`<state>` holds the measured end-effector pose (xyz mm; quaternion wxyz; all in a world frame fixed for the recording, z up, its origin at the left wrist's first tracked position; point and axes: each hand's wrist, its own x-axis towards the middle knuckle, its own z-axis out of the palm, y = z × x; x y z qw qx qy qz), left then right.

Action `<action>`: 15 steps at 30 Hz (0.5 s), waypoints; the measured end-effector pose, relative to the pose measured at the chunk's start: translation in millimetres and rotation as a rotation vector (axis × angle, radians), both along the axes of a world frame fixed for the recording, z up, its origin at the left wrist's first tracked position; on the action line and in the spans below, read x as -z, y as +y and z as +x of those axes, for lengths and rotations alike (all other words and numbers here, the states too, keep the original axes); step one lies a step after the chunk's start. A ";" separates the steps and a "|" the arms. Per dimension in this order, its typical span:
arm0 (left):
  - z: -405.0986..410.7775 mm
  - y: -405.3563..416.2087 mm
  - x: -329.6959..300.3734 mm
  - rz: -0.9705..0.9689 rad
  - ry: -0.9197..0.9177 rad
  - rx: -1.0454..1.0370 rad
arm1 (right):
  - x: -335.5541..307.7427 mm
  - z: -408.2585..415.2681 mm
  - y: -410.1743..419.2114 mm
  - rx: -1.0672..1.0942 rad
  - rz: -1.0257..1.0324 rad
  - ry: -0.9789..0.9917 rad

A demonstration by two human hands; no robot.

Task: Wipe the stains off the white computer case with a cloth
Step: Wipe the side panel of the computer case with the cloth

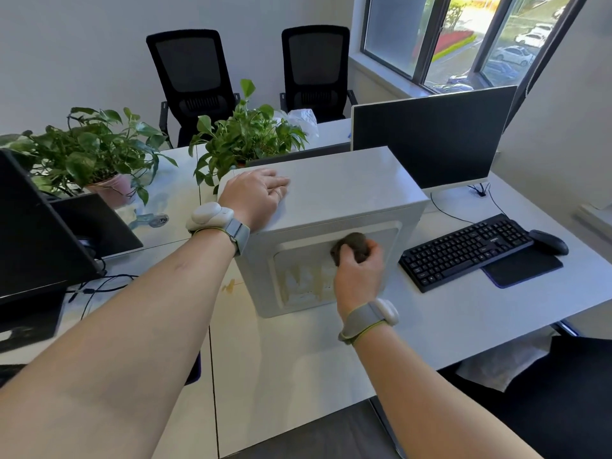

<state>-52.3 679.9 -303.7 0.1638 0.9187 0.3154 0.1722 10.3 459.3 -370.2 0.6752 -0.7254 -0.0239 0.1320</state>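
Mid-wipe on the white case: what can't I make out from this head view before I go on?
- Side panel of the white computer case under the right hand and dark cloth: hidden, so stains there are unknown.
- Far side and back of the case: turned away from the camera.
- Case top under the left hand: covered.
- Keyboard key legends: too small.
- Left monitor: cut off by the frame edge.

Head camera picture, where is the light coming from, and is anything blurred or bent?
Head view: daylight enters through the window at upper right, overexposed outside; wide-angle distortion bows the desk edges; the right hand and dark cloth on the white computer case look slightly smeared.
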 end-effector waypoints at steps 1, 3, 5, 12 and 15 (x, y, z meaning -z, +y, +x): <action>0.1 0.3 0.3 -0.003 0.001 -0.002 | 3.9 -7.1 4.5 -0.045 -0.046 -0.023; 0.3 0.5 0.2 -0.011 0.002 -0.006 | 12.0 -23.4 12.6 -0.155 -0.109 -0.051; 0.2 -0.1 -0.3 -0.018 0.002 -0.004 | 17.3 -38.8 19.2 -0.229 -0.141 -0.070; -2.7 -2.8 -3.3 -0.039 -0.002 0.002 | 30.7 -76.1 34.0 -0.504 -0.244 -0.032; -3.8 -3.1 -4.1 -0.042 -0.011 0.003 | 43.0 -77.2 27.7 -0.432 -0.176 0.275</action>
